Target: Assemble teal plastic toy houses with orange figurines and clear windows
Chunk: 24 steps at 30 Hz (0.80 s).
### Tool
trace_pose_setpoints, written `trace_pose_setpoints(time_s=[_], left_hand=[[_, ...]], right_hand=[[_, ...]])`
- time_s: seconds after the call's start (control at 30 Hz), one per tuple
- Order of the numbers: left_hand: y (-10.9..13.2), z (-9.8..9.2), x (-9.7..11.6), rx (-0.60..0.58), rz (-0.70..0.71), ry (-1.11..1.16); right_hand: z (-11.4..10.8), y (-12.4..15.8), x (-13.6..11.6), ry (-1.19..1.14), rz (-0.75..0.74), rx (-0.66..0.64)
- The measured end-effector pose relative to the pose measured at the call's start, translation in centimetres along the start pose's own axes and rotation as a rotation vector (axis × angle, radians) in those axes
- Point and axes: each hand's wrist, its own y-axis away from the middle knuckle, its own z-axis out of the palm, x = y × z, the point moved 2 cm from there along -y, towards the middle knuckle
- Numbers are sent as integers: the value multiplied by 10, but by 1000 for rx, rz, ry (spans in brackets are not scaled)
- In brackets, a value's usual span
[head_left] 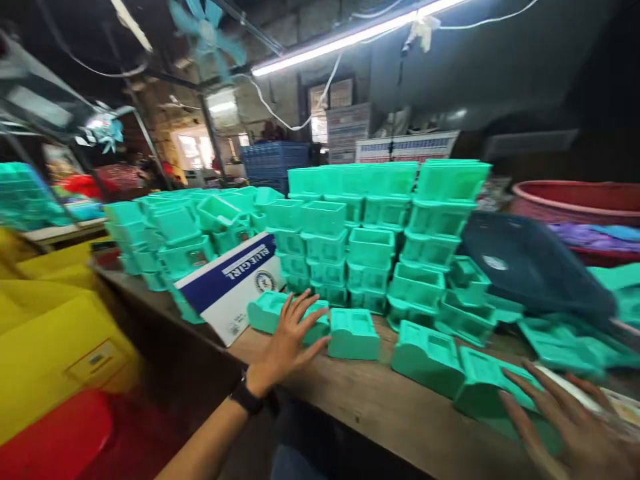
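Observation:
Several green plastic pieces stand in a row along the front of a wooden table [345,393]. My left hand [290,340], with a dark band on its wrist, has its fingers spread over a green piece [316,323] left of the middle. To its right sits another green piece [354,333], and further right a longer one [428,358]. My right hand [565,413] is blurred, fingers apart, over the rightmost green piece [493,390]. Something thin and white shows behind its fingers. Neither hand has its fingers wrapped round anything.
Stacks of green bins [325,233] rise behind the row. A white and blue carton [235,287] leans at the left. A dark lid [530,267] and a red tub [580,200] are at the right. Yellow containers [50,347] and a red object [65,433] lie lower left.

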Motion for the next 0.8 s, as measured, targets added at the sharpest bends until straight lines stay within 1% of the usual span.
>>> trace_pose_setpoints(time_s=[0.03,0.07,0.1,0.13,0.17,0.27,0.33,0.4,0.5,0.6,0.63,0.7,0.8], left_hand=[[1,9,6,-37,74,0],[1,17,12,-82,129,0],[1,23,15,-124,152,4],[-1,29,17,-157,152,15],[-4,32,17,-180,143,34],[-12,33,9,-232,117,123],[-15,29,1,-249,123,159],[-14,26,-7,-238,146,152],[-10,29,-12,-158,223,84],[-6,37,-7,-26,328,-25],[-6,40,-4,23,340,-71],[-3,44,3,135,342,-148],[5,53,12,270,354,-196]], right_hand=[[-4,1,-3,14,-16,28],[-3,1,-9,21,-36,29],[1,-1,-17,19,-11,87],[7,-4,-26,24,23,95],[14,-6,-36,22,27,75],[29,-15,-58,-9,-15,-5],[32,-21,-67,-49,-63,-30],[31,-27,-73,-91,-110,-30],[27,-39,-78,-127,-154,20],[21,-51,-75,-145,-193,152],[19,-54,-72,-154,-198,188],[15,-61,-64,-176,-174,218],[7,-69,-48,-202,-68,202]])
